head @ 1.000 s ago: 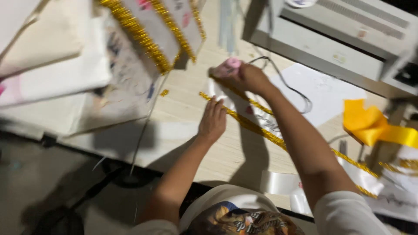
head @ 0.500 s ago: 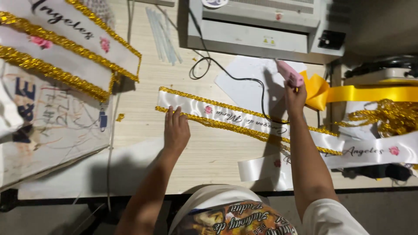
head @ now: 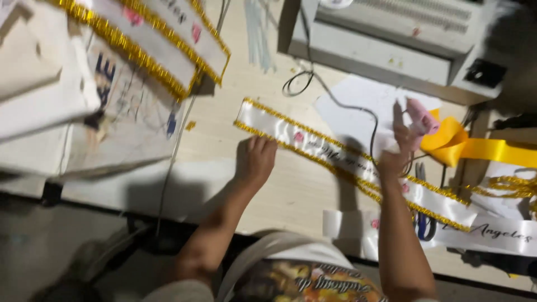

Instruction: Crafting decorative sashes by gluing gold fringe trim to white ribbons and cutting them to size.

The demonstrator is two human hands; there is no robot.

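1. The left hand (head: 255,161) lies palm-down with fingers together, gripping nothing, and presses on the near edge of the long white satin sash with gold tinsel trim (head: 335,156) stretched across the pale wooden table (head: 291,190).
2. The right hand (head: 398,146) is closed around a pink corded glue gun (head: 422,116), lifted just above the sash's middle.
3. By my reading, this is the trim-gluing step, with the sash pinned flat.
4. The next move would call for lowering the nozzle to the tinsel edge while the left hand holds the fabric taut.
5. A yellow ribbon (head: 475,146) and a grey machine (head: 391,45) lie beyond.
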